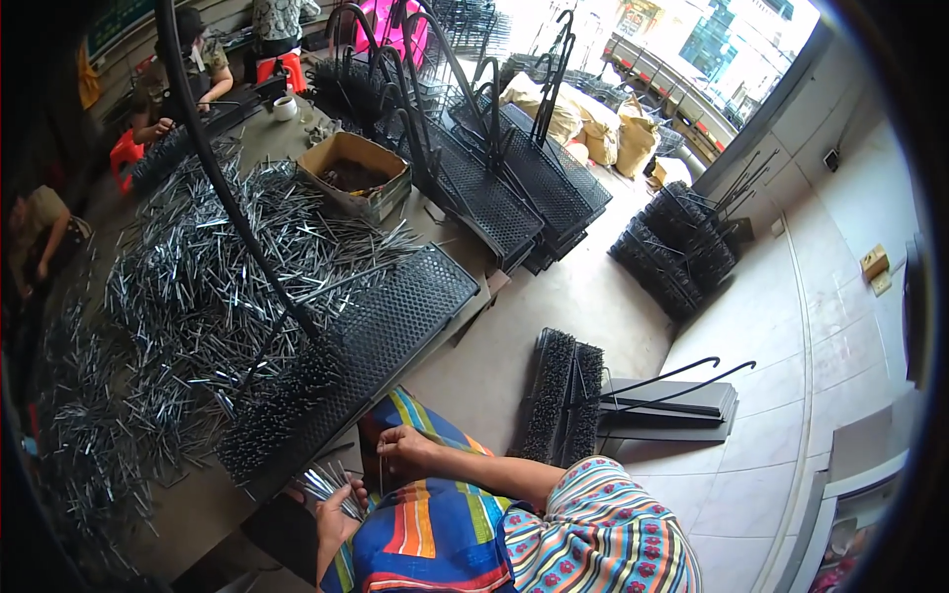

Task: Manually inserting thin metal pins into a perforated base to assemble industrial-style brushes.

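1. Two bare hands work low in the view, over a lap covered in brightly striped cloth (pixel 435 524).
2. Left hand (pixel 334 516): its fingers are closed around a small bundle of thin shiny metal pins (pixel 331 486), which fan out up and to the left from the grip, just off the near edge of the bench (pixel 198 504).
3. Right hand (pixel 403 450): thumb and fingertips are pinched together on what looks like a single thin metal pin (pixel 381 474) standing upright; it is too fine to be sure.
4. The two hands sit close together but apart, right above left in the picture.
5. A long black perforated metal panel (pixel 395 316) lies slanting on the bench, one end reaching the near edge beside the hands; its near end is packed with upright pins like a brush.
6. A wide heap of loose silver metal pins (pixel 198 287) covers the left and middle of the bench.
7. An open brown cardboard box (pixel 356 173) stands toward the far edge of the bench.
8. More black pin-filled panels with hooked black rods (pixel 494 148) are stacked at the far right corner.
9. On the tiled floor (pixel 781 326) to the right lie two bristled black panels (pixel 565 400) on edge, and another pile (pixel 677 247) further off.
10. Other people sit at the far left of the bench.
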A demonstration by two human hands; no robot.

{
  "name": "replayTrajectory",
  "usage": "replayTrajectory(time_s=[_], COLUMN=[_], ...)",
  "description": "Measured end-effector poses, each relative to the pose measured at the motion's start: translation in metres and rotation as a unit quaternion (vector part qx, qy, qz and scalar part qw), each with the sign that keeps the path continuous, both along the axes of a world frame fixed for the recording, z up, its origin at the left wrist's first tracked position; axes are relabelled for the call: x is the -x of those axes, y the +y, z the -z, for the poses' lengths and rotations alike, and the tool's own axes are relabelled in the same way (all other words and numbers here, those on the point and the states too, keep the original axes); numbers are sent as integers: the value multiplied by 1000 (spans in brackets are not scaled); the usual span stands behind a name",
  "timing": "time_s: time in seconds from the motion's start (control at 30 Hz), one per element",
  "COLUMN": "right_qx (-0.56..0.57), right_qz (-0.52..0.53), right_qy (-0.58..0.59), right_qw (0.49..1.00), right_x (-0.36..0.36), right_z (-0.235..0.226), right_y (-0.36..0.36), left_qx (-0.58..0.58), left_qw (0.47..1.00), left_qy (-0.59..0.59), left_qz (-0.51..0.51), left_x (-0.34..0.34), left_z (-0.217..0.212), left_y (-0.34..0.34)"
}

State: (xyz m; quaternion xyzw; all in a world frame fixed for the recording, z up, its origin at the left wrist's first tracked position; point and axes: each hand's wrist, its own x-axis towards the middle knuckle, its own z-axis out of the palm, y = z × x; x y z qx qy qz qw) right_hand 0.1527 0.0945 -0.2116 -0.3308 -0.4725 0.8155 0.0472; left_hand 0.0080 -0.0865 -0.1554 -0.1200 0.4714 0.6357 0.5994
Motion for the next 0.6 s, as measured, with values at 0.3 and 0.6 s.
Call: replayTrajectory(time_s=[0.3,0.6], right_qx=[-16,-96], right_qz=[-9,-31], right_qy=[-2,7], right_qw=[1000,995], right_x=[4,5], right_z=[5,-3], right_y=[-1,-7], left_qx=[7,-9], left_qw=[1000,999], left_qy=[12,28], left_qz=[3,-17], left_x=[2,0], left_z=[3,-2], left_y=[2,-11])
